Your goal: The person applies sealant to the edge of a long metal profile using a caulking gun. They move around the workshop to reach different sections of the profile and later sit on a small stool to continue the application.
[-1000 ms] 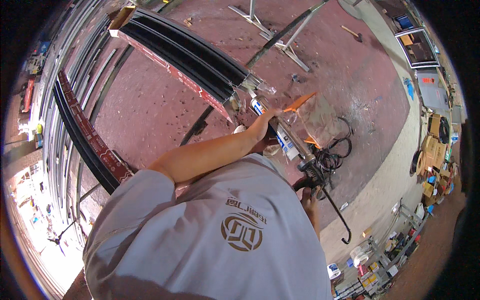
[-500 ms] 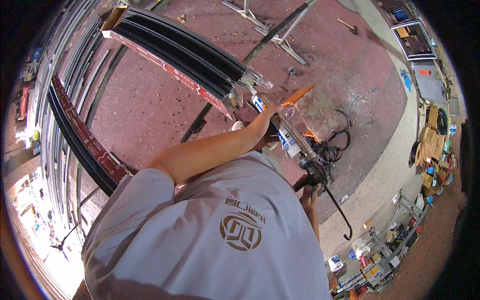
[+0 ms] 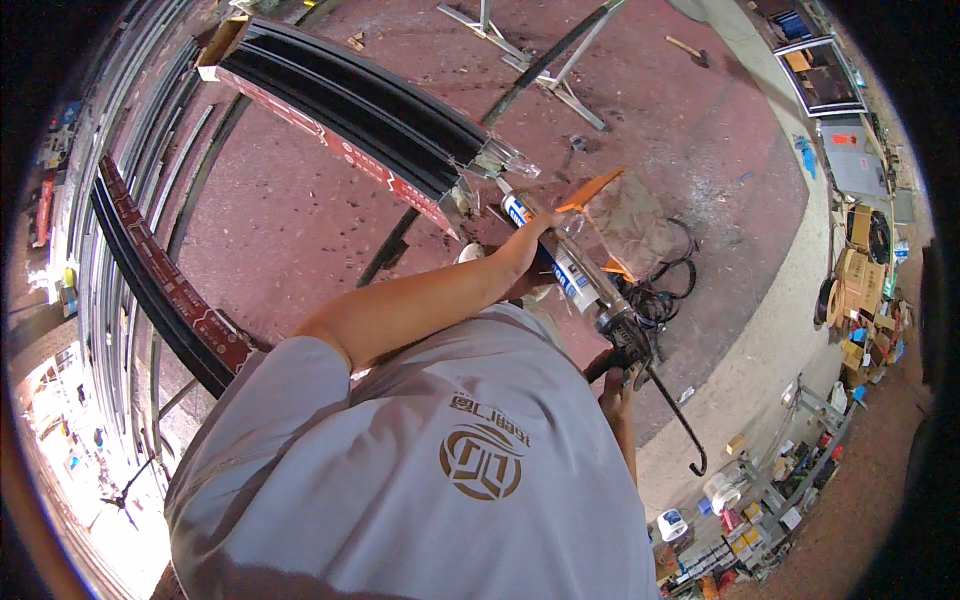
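Observation:
A caulking gun point(image 3: 622, 335) with a white and blue sealant cartridge point(image 3: 570, 278) lies slantwise across the front of my body. My left hand point(image 3: 530, 248) is closed around the front part of the gun, near the cartridge's nozzle end. Around the handle and trigger, my right hand point(image 3: 613, 385) is closed, partly hidden by the gun and my shirt. The nozzle point(image 3: 504, 185) points up and left, close to the cut end of a long black metal profile point(image 3: 360, 110) with red printed film along its side. Whether the tip touches the profile, I cannot tell.
A second black profile with red film point(image 3: 165, 265) and many long metal bars point(image 3: 105, 340) lie at left. A brown bag with orange edges point(image 3: 630, 220) and black cable point(image 3: 675, 285) are beyond the gun. A hammer point(image 3: 690, 50) lies far right; cardboard boxes point(image 3: 860, 285) line the right side.
The view has shifted very slightly. Both hands keep their hold on the caulking gun, and its nozzle stays near the profile's end.

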`<state>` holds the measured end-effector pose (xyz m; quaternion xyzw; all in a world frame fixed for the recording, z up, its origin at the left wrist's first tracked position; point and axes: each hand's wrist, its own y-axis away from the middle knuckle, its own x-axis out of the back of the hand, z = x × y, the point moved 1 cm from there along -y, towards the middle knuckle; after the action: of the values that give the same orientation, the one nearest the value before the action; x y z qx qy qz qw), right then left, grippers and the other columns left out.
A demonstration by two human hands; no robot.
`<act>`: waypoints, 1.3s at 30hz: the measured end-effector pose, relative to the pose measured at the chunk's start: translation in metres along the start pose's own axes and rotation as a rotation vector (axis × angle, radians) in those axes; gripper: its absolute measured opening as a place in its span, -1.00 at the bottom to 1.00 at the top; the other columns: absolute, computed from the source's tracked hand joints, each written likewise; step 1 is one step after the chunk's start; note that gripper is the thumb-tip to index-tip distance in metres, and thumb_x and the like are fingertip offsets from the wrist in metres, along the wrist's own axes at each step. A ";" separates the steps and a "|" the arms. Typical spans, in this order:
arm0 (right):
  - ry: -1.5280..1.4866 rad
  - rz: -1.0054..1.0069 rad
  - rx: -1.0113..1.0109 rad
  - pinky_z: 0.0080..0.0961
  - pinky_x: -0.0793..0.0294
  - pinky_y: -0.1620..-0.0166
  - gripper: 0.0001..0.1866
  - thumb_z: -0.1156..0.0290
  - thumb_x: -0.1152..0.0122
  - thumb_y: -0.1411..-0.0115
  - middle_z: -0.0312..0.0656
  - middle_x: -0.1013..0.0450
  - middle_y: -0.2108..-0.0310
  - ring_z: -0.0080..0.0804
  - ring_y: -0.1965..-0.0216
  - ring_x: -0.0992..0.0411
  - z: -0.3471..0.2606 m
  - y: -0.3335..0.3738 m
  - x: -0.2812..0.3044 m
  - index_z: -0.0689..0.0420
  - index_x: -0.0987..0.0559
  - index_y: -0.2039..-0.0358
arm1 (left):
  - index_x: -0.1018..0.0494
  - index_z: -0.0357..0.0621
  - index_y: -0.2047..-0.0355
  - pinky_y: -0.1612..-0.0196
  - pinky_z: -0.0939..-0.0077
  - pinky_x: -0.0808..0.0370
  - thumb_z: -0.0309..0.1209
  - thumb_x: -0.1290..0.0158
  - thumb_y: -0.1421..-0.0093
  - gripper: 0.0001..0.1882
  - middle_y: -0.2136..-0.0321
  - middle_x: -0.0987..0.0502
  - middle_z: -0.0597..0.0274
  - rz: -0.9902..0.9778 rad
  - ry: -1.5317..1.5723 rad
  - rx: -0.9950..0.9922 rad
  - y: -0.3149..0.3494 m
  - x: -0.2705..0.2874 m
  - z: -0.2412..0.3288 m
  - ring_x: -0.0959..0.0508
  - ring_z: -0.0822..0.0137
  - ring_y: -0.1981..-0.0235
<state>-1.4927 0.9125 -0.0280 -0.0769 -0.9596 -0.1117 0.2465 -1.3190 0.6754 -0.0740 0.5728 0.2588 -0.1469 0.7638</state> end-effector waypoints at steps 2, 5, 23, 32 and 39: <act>0.099 0.052 -0.052 -0.24 -0.36 0.22 -0.48 0.04 0.24 -0.41 -0.11 -0.44 0.45 -0.16 0.35 -0.39 0.002 0.002 -0.001 0.23 -0.50 0.37 | -0.52 -0.01 0.43 0.36 0.34 -0.50 0.12 -0.07 -0.12 -0.56 0.46 -0.58 0.24 -0.049 -0.007 -0.020 -0.002 -0.002 0.004 -0.55 0.27 0.47; -0.003 0.069 -0.040 -0.31 -0.38 0.24 -0.49 0.03 0.18 -0.40 -0.08 -0.44 0.42 -0.19 0.36 -0.40 -0.010 -0.001 0.007 0.26 -0.49 0.36 | -0.49 0.02 0.38 0.34 0.30 -0.51 0.15 -0.03 -0.12 -0.55 0.49 -0.55 0.27 -0.156 -0.065 -0.074 -0.004 -0.007 0.014 -0.55 0.30 0.47; -0.375 0.061 -0.127 -0.51 -0.39 0.48 -0.43 -0.17 -0.01 -0.30 -0.23 -0.35 0.50 -0.44 0.52 -0.36 -0.052 -0.030 0.006 0.21 -0.36 0.30 | -0.49 0.06 0.29 0.27 0.42 -0.46 0.23 0.00 -0.09 -0.48 0.42 -0.56 0.31 -0.109 -0.042 -0.080 0.001 -0.017 0.028 -0.55 0.35 0.40; -0.159 0.017 -0.210 -0.53 -0.28 0.44 -0.39 -0.18 0.08 -0.34 -0.25 -0.36 0.48 -0.49 0.52 -0.30 -0.079 -0.026 0.024 0.22 -0.40 0.08 | -0.47 0.03 0.30 0.32 0.40 -0.45 0.17 -0.01 -0.12 -0.52 0.45 -0.54 0.30 -0.122 -0.010 -0.096 0.000 -0.018 0.030 -0.54 0.33 0.43; -0.879 -0.053 -0.309 -0.57 -0.10 0.48 -0.43 -0.09 -0.10 -0.31 -0.31 -0.34 0.48 -0.60 0.55 -0.14 -0.073 -0.020 0.029 0.27 -0.45 0.12 | -0.50 -0.10 0.32 0.26 0.27 -0.56 0.08 -0.04 -0.16 -0.54 0.42 -0.59 0.20 -0.161 0.067 -0.104 -0.004 -0.018 0.029 -0.59 0.23 0.43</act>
<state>-1.4886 0.8771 0.0451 -0.1282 -0.9468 -0.2163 -0.2007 -1.3289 0.6450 -0.0608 0.5141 0.3366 -0.1750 0.7693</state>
